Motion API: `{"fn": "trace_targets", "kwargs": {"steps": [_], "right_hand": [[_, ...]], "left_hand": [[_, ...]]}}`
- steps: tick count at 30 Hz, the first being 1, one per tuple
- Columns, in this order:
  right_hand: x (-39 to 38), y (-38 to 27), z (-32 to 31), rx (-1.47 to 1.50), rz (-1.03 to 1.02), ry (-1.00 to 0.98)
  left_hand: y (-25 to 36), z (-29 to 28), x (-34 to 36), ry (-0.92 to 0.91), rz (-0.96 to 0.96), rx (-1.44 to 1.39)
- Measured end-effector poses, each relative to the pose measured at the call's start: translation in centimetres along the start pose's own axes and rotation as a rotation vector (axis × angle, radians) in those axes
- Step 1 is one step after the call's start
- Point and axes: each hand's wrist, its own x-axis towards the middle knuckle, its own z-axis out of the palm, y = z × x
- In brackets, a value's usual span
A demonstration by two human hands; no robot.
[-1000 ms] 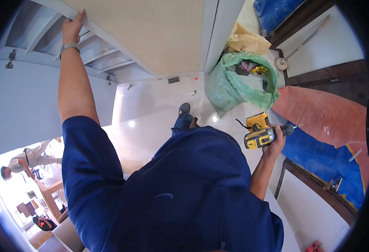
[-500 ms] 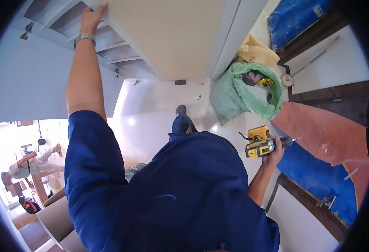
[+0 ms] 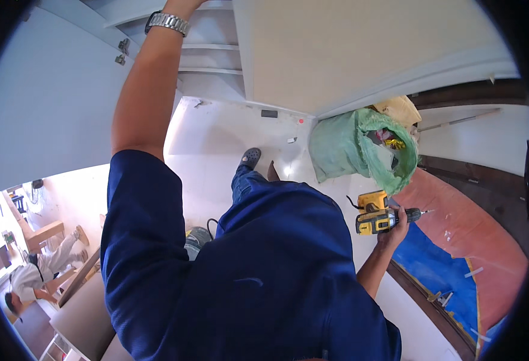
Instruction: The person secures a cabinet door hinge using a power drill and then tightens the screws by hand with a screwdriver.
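In my right hand [image 3: 395, 230] is a yellow and black cordless drill [image 3: 375, 222], held out to the right with its bit pointing right. My fingers wrap round it just behind the black chuck. My left arm, with a metal watch at the wrist, reaches up to a pale cabinet with shelves [image 3: 209, 47]. Only part of my left hand [image 3: 182, 6] shows at the top edge; its fingers are cut off from view. A pale door [image 3: 48, 102] with metal hinges [image 3: 122, 53] hangs open left of the arm. Right of the shelves stands a beige panel [image 3: 360, 48].
A green woven sack [image 3: 339, 144] full of scraps stands by the panel. Red sheeting [image 3: 457, 210] and blue sheeting [image 3: 428, 256] lie at the right. Small bits [image 3: 292, 140] dot the pale floor. Another person [image 3: 36, 274] is at the far left near wooden furniture.
My view has turned and come closer to the cabinet. My left hand has slid up mostly out of the picture. One foot has stepped leftward. The drill stays in my right hand.
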Motion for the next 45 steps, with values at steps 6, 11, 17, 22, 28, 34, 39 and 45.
{"fn": "trace_targets", "kwargs": {"steps": [6,11,17,22,28,34,39,45], "right_hand": [[-3.1,0.0,10.3,-0.003,-0.007,-0.066],[-3.9,1.0,15.1,-0.054,-0.002,-0.134],[-3.0,3.7,12.9,0.027,0.112,-0.052],[-2.0,6.0,10.2,0.065,0.123,0.093],[-0.5,10.2,4.7,0.063,0.106,0.286],[1.8,13.9,-4.7,0.011,0.101,0.37],[2.7,16.6,-13.6,-0.121,0.11,0.449],[1.4,18.9,-22.7,-0.21,0.22,0.503]], "left_hand": [[-0.2,-1.0,0.5,-0.087,0.018,-0.181],[-1.7,-1.5,0.9,-0.173,-0.004,-0.144],[-2.5,-0.5,1.3,-0.16,0.046,-0.045],[-4.6,0.4,1.0,-0.162,0.022,-0.108],[-10.4,2.1,0.4,-0.112,-0.123,-0.099],[-12.0,3.6,-0.9,0.045,-0.315,-0.176],[-12.5,6.5,-1.6,0.204,-0.367,-0.179],[-12.5,8.4,-2.0,0.387,-0.545,-0.216]]}}
